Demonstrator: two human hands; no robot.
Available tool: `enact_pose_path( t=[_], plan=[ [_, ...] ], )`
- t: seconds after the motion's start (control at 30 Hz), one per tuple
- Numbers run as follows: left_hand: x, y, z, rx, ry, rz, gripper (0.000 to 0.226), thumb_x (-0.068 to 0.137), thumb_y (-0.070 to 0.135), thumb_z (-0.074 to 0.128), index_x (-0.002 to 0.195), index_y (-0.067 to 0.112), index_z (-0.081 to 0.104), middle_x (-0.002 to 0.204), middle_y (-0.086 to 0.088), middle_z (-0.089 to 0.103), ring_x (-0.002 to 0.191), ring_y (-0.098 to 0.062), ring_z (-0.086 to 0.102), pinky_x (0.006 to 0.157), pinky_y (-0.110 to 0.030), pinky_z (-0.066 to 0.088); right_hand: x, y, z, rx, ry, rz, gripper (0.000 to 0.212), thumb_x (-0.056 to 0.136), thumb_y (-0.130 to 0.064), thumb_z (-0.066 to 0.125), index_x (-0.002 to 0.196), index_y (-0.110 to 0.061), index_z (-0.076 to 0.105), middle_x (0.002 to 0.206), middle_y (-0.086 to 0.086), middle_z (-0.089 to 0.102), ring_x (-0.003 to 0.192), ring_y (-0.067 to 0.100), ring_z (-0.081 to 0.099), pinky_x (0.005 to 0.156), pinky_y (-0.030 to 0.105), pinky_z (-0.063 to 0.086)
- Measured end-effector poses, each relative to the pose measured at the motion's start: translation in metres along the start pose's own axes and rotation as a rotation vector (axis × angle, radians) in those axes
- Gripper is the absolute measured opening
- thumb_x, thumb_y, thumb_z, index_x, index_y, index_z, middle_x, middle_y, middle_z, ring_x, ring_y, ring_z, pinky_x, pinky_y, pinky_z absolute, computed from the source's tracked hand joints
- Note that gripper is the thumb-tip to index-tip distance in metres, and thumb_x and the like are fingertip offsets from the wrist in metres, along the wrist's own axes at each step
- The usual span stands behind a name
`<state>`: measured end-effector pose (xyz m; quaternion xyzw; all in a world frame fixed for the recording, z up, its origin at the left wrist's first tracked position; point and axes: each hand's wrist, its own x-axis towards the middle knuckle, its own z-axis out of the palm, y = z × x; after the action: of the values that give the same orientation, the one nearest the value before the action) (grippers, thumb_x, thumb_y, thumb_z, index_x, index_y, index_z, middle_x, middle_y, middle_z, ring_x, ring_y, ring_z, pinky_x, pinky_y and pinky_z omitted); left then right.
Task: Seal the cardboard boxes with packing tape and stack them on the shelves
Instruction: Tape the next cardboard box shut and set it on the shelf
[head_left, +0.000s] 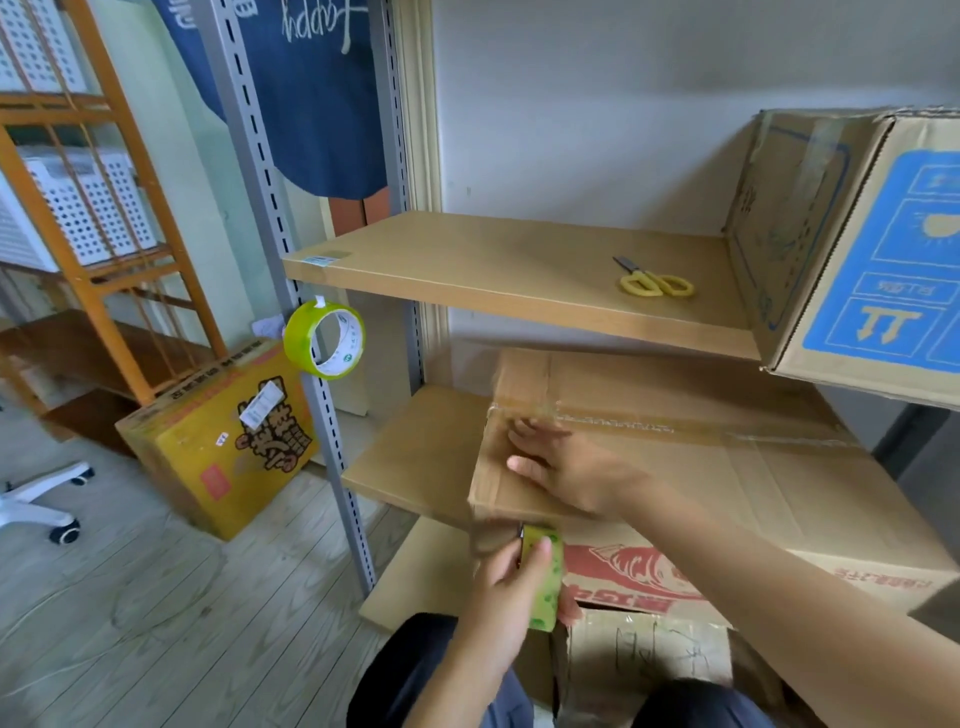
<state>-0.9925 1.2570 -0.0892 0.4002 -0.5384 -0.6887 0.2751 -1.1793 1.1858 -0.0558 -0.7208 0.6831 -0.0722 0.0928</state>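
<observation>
— Two hands on the job: where are they?
— The right hand (558, 470) lies flat, fingers straight, pressing the top of the large brown cardboard box (675, 467) on the middle wooden shelf (415, 457). The left hand (511, 587) is clamped on a yellow-green roll of packing tape (544, 577), just below the box's near-left corner.
— Which way does the box run?
— Its long axis runs left to right, and the clear taped seam (649, 427) follows it, just beyond the right hand's fingertips.
— So the roll goes where?
— Probably down the left end face. The left hand is nearer; whether a strip links roll and box I can't tell, it's blurred.
— Anything else nearby?
— Yellow-handled scissors (655, 280) on the upper shelf (493, 260), a spare tape roll (324, 340) hanging on the grey upright (306, 312).
</observation>
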Motion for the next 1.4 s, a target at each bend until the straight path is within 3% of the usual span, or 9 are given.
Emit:
enact_pose_path(
  t=[0.1, 0.2, 0.33, 0.5, 0.67, 0.87, 1.0, 1.27, 1.4],
  plan=[
    [0.002, -0.002, -0.002, 0.091, 0.025, 0.031, 0.03, 0.098, 0.049, 0.053, 0.109, 0.025, 0.068, 0.097, -0.008, 0.076, 0.093, -0.025, 0.071, 0.094, -0.039, 0.055, -0.04, 0.0, 0.004, -0.002, -0.106, -0.056, 0.086, 0.092, -0.075, 0.018, 0.158, -0.024, -0.001, 0.161, -0.015, -0.009, 0.149, 0.003, -0.01, 0.117, 0.022, -0.006],
    [0.0, -0.014, 0.007, 0.078, 0.083, 0.049, 0.021, 0.102, 0.045, 0.047, 0.099, 0.034, 0.064, 0.086, 0.004, 0.072, 0.077, -0.007, 0.069, 0.073, -0.023, 0.054, -0.044, 0.0, 0.002, -0.102, -0.122, -0.041, 0.085, 0.093, -0.072, 0.023, 0.157, -0.027, -0.01, 0.162, -0.013, -0.017, 0.149, 0.005, -0.016, 0.12, 0.025, -0.011],
    [-0.014, -0.054, 0.014, 0.0, -0.036, -0.002, 0.037, 0.106, 0.032, 0.036, 0.109, 0.0, 0.054, 0.058, -0.009, 0.061, 0.047, -0.015, 0.057, 0.055, -0.022, 0.048, -0.04, -0.005, 0.003, -0.165, -0.071, -0.032, 0.08, 0.097, -0.067, 0.024, 0.157, -0.028, -0.009, 0.163, -0.01, -0.015, 0.15, 0.008, -0.013, 0.122, 0.028, -0.009],
    [0.016, -0.083, -0.005, 0.313, -0.043, -0.007, 0.037, 0.108, 0.042, 0.03, 0.115, 0.014, 0.053, 0.055, 0.001, 0.062, 0.052, -0.009, 0.057, 0.06, -0.013, 0.047, -0.047, -0.004, 0.014, -0.216, -0.056, -0.094, 0.1, 0.085, -0.081, 0.028, 0.156, -0.026, -0.015, 0.161, -0.007, -0.022, 0.149, 0.01, -0.019, 0.122, 0.031, -0.011],
    [0.037, -0.114, -0.005, 0.193, -0.042, -0.028, 0.031, 0.108, 0.037, 0.033, 0.105, 0.014, 0.053, 0.057, -0.001, 0.063, 0.052, -0.012, 0.058, 0.062, -0.018, 0.05, -0.036, 0.002, 0.012, -0.193, -0.05, -0.084, 0.096, 0.088, -0.077, 0.034, 0.158, -0.027, -0.008, 0.165, -0.005, -0.011, 0.152, 0.013, -0.008, 0.121, 0.03, -0.008],
    [0.045, -0.151, -0.009, 0.225, -0.074, -0.029, 0.037, 0.109, 0.029, 0.03, 0.093, 0.011, 0.059, 0.078, 0.007, 0.071, 0.084, -0.002, 0.064, 0.085, -0.013, 0.038, -0.027, 0.01, 0.014, -0.159, -0.064, -0.096, 0.099, 0.082, -0.081, 0.028, 0.158, -0.028, -0.007, 0.165, -0.005, -0.008, 0.152, 0.013, -0.005, 0.12, 0.029, -0.007],
    [0.064, -0.151, -0.017, 0.178, -0.083, -0.066, 0.038, 0.108, 0.03, 0.034, 0.093, 0.006, 0.058, 0.061, -0.001, 0.067, 0.066, -0.013, 0.064, 0.083, -0.021, 0.048, -0.026, 0.013, 0.016, -0.145, -0.056, -0.102, 0.101, 0.078, -0.085, 0.023, 0.158, -0.03, -0.007, 0.165, -0.007, -0.008, 0.152, 0.012, -0.006, 0.12, 0.028, -0.007],
    [0.106, -0.153, -0.025, 0.193, -0.079, -0.088, 0.045, 0.102, 0.045, 0.044, 0.09, 0.004, 0.059, 0.059, -0.001, 0.065, 0.056, -0.011, 0.063, 0.063, -0.01, 0.05, -0.03, 0.011, 0.013, -0.126, -0.046, -0.113, 0.096, 0.085, -0.077, 0.035, 0.158, -0.029, -0.006, 0.165, -0.009, -0.008, 0.152, 0.011, -0.008, 0.124, 0.031, -0.003],
    [0.117, -0.164, -0.025, 0.196, -0.068, -0.009, 0.045, 0.096, 0.052, 0.044, 0.104, 0.01, 0.058, 0.073, 0.001, 0.07, 0.069, -0.009, 0.065, 0.082, -0.025, 0.051, -0.026, 0.01, 0.013, -0.132, -0.04, -0.108, 0.093, 0.088, -0.073, 0.038, 0.158, -0.028, -0.004, 0.165, -0.007, -0.006, 0.152, 0.01, -0.006, 0.124, 0.03, -0.003]
  ],
)
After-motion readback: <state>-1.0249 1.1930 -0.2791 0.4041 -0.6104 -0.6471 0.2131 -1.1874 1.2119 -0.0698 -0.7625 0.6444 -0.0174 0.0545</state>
